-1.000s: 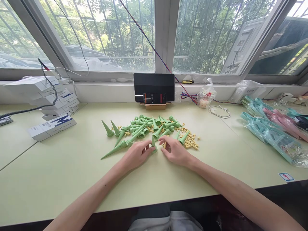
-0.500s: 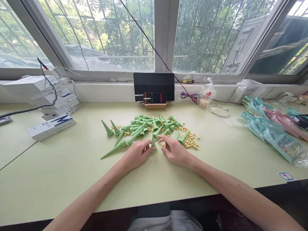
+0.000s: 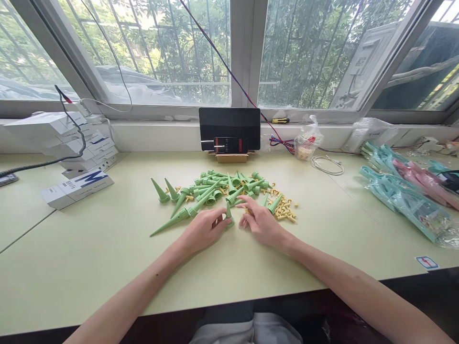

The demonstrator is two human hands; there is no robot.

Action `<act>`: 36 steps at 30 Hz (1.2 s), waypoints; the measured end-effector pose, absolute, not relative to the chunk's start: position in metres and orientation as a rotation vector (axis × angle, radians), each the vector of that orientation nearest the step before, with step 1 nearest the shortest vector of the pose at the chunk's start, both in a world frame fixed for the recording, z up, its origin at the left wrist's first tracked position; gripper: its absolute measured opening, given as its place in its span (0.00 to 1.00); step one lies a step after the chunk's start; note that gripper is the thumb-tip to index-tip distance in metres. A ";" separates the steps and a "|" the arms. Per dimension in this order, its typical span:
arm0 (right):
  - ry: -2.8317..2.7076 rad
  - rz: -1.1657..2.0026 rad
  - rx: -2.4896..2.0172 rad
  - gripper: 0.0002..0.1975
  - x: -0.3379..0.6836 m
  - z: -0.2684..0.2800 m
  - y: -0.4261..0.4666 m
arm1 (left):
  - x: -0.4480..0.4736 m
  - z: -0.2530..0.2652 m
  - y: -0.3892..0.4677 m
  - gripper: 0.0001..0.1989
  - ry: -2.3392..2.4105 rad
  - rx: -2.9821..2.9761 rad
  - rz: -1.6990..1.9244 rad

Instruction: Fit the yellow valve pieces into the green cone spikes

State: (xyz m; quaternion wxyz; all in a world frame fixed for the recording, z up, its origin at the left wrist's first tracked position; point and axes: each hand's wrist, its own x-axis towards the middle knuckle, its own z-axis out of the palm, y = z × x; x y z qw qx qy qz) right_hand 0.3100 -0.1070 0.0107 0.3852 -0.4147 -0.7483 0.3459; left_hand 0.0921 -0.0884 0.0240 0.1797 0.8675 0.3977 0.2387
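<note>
With thumb and fingers, my left hand [image 3: 208,224] grips the base of a green plastic cone spike [image 3: 228,212] that stands upright on the table. Just to its right is my right hand [image 3: 261,220], its fingers bent around a small yellow peg [image 3: 245,209], mostly hidden by them. Behind both hands lies a heap of green spikes and ribbed caps [image 3: 234,184]. Loose yellow pegs [image 3: 285,210] are scattered beside my right hand. Left of my left hand, a long green spike [image 3: 172,223] lies with its tip toward me.
White boxes [image 3: 79,188] are stacked at the left. A phone [image 3: 230,145] leans on a dark tablet [image 3: 229,122] at the back. A coiled white cable [image 3: 327,165] and a plastic bag [image 3: 307,138] lie back right. Bagged teal items [image 3: 405,200] cover the right side.
The yellow peg has shifted slightly up within my right fingers, which have changed their bend. My left hand and its green spike have stayed in place.
</note>
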 end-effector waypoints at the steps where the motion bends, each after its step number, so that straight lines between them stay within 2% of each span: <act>1: -1.859 0.900 -1.034 0.25 0.309 0.010 -0.106 | 0.092 0.024 -0.088 0.14 1.119 2.454 0.675; 4: -1.724 0.928 -0.946 0.23 0.307 0.010 -0.105 | 0.092 0.024 -0.088 0.15 1.115 2.461 0.677; 13: -1.651 1.003 -0.913 0.09 0.306 0.011 -0.104 | 0.092 0.023 -0.088 0.13 1.103 2.469 0.692; 18: -1.807 0.995 -0.976 0.07 0.309 0.010 -0.106 | 0.091 0.022 -0.087 0.13 1.088 2.466 0.717; 26: -1.973 0.774 -1.049 0.11 0.308 0.018 -0.108 | 0.092 0.021 -0.087 0.13 1.104 2.471 0.699; 36: -2.031 0.703 -1.068 0.05 0.309 0.014 -0.107 | 0.092 0.021 -0.088 0.11 1.094 2.471 0.712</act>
